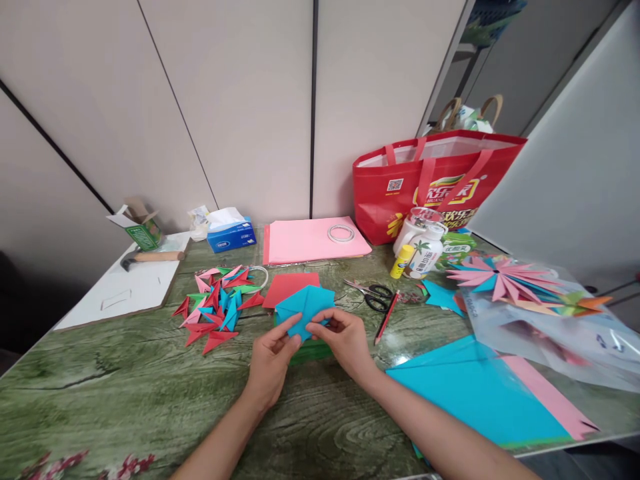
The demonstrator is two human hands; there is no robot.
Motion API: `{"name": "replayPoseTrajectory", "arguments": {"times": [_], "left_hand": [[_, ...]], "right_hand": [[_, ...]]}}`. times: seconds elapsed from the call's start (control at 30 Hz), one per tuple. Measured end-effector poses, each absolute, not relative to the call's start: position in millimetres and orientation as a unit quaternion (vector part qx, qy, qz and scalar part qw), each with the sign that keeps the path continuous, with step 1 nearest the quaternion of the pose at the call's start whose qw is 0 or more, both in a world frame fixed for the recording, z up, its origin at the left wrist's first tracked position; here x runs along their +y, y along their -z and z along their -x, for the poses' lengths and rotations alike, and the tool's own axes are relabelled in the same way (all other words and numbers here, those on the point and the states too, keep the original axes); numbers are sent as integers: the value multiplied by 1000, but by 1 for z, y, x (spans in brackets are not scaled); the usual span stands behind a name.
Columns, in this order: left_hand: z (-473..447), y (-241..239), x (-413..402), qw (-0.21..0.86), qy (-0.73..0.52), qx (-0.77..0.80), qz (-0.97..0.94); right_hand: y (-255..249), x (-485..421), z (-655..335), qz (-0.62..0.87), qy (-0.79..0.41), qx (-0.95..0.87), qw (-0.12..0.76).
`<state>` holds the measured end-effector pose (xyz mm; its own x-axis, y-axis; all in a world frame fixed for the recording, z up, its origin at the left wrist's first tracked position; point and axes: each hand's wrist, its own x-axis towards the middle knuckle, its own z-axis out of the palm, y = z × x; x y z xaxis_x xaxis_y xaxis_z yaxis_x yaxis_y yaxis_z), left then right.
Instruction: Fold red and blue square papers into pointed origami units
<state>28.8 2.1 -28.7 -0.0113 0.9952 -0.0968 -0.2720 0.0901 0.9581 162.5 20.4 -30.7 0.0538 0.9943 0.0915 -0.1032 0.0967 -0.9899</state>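
My left hand [271, 358] and my right hand [342, 341] both pinch a folded blue paper sheet [303, 306] just above the green marbled table [125, 387]. The thumbs and forefingers press its lower edge, near the centre of the view. Under the blue paper lie a red sheet [289, 286] and a green sheet [310, 351]. A heap of several folded red, pink, blue and green paper points [217, 309] lies just left of my left hand.
Scissors [374, 295] and a red pencil [387, 317] lie right of my hands. Further right are large blue and pink sheets [480, 390], a paper flower [500, 277] on a plastic bag, a glue stick [402, 261], a red shopping bag [430, 183]. Pink paper [310, 241], a tape ring, tissue box [231, 235] and hammer [150, 257] lie behind.
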Motion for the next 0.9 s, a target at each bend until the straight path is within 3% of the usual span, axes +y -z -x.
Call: {"name": "replayPoseTrajectory", "arguments": {"times": [0.2, 0.63, 0.9], "left_hand": [[-25, 33, 3, 555, -539, 465, -431], [-19, 23, 8, 570, -532, 466, -418], [-8, 15, 11, 529, -510, 483, -477]], "right_hand": [[32, 18, -163, 444, -493, -528, 530], [27, 25, -165, 369, -603, -430, 562], [26, 30, -173, 424, -516, -440, 601]]}}
